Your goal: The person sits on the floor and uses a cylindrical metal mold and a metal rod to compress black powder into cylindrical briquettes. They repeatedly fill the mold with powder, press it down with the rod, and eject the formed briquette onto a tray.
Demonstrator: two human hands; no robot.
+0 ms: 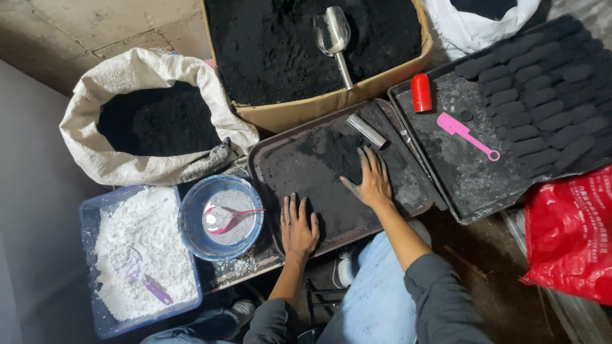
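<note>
Black powder covers a dark tray on the concrete floor; left hand and right hand press flat, fingers spread, grasping nothing.

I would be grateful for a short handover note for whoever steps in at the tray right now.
Left hand: flat, palm down on the near edge of the dark tray, holding nothing.
Right hand: fingers spread, pressing on the black powder in the tray's middle.
Metal tube lies at the tray's far edge.
Done: rows of black pressed pieces lie on the right tray, beside a red cylinder and pink tool.
Left: loose powder on the tray is unshaped.
</note>
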